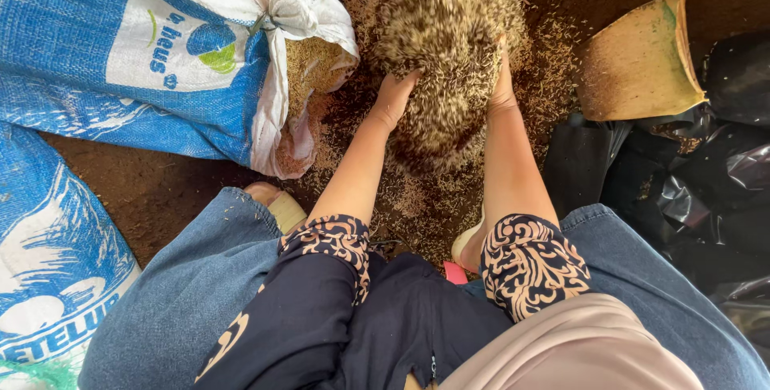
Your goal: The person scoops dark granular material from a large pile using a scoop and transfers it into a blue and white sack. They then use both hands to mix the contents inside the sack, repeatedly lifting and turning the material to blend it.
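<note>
Honestly, from the head view, spilling is what worries me most: the loose mound of brown-and-tan unhusked rice grain (449,53) sits between my two hands on the bare reddish-brown earth floor (152,189), and nothing walls it in. If I press unevenly, I judge the grain will slide out around my wrists and scatter further into the thin litter of kernels already spread across the dirt near my knees. A second risk is the blue woven plastic sack with the white inner liner (160,53) lying on its side just left of the mound; its mouth gapes and grain shows inside, so a nudge from my left forearm could tip more out.

My left hand (393,97) presses flat against the left flank of the mound, fingers spread and apart, clamped on nothing. My right hand (504,85) pushes against the right flank, half buried, so I cannot tell how its fingers sit; it seems to cup, not pinch. The mound lies between both palms, touching each, its bulk ahead of my fingertips.

Off to the right, a tan woven scoop-shaped winnowing tray (638,61) rests tilted on crumpled black plastic sheeting (706,189), well apart from my grip.
</note>
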